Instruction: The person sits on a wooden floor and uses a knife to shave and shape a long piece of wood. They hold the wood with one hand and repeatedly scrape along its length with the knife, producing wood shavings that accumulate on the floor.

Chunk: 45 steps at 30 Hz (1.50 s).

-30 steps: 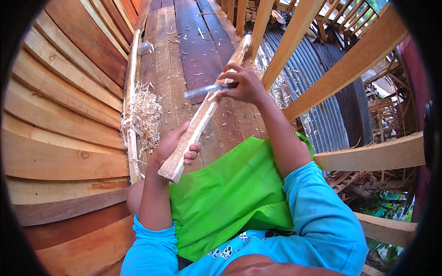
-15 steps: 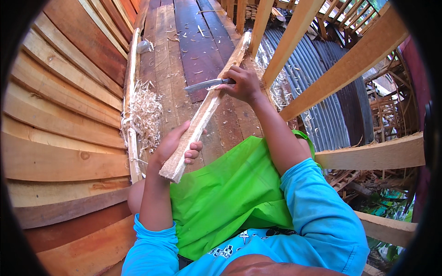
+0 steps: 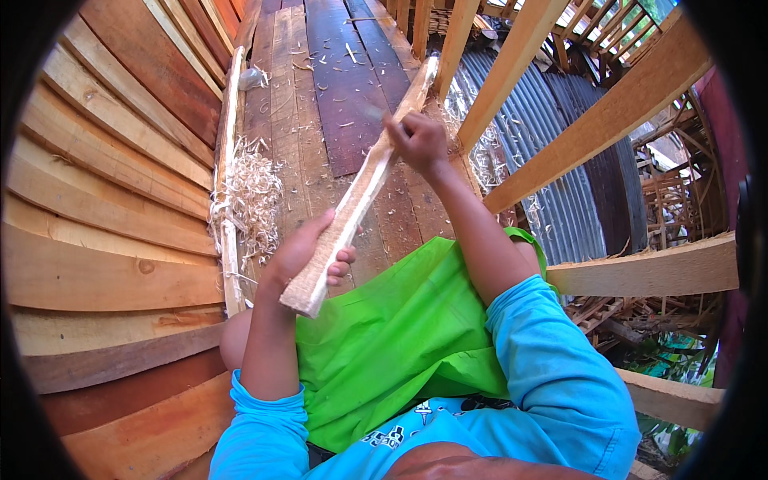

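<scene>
A long, pale strip of wood [image 3: 350,214] slants from above my lap up to the foot of the railing. My left hand [image 3: 298,250] is closed round its near end, thumb on top and fingers beneath. Farther up the strip, my right hand [image 3: 419,144] is closed on a knife [image 3: 375,114]. Motion smears the blade, which points up and left, and the fingers hide the handle. Whether the edge touches the wood I cannot tell. Green cloth [image 3: 400,336] covers my lap beneath the near end.
Curly shavings [image 3: 253,192] are heaped by the left plank wall [image 3: 112,160], around another pale strip [image 3: 229,152]. A small clear plastic item [image 3: 250,78] lies farther up. Wooden railing posts [image 3: 512,68] stand at the right, with corrugated metal sheets [image 3: 552,152] beyond.
My right hand has turned, and the knife has swung from lying across the strip to pointing up and left. The strip and my left hand have shifted only slightly.
</scene>
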{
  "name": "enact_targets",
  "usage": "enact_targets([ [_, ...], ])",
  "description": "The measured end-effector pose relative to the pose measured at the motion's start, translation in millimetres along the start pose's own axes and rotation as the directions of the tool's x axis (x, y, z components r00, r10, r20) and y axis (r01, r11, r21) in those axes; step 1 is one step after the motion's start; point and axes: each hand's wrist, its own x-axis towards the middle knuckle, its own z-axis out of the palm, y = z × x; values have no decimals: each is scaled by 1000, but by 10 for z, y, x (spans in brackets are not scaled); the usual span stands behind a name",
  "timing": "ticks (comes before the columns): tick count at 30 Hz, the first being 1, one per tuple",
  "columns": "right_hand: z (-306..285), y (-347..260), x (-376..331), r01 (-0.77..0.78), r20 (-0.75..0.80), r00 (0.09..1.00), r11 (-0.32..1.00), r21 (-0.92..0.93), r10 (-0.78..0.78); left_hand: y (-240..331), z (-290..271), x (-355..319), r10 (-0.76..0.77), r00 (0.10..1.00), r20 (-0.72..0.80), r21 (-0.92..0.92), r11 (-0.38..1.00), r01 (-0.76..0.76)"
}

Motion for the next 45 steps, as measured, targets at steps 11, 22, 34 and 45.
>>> enact_targets([
  [11, -190, 46, 120, -352, 28, 935, 936, -30, 353, -54, 36, 26, -3, 1000, 1, 32, 999, 3],
  [22, -536, 2, 187, -615, -91, 787, 788, -34, 610, 22, -10, -24, 21, 999, 34, -37, 999, -20],
  [34, -1269, 311, 86, -202, 301, 765, 656, -727, 570, 87, -135, -23, 37, 996, 77, -45, 998, -34],
  [45, -89, 611, -249, -153, 752, 626, 978, -142, 207, 85, -141, 11, 32, 994, 104, -10, 999, -31],
])
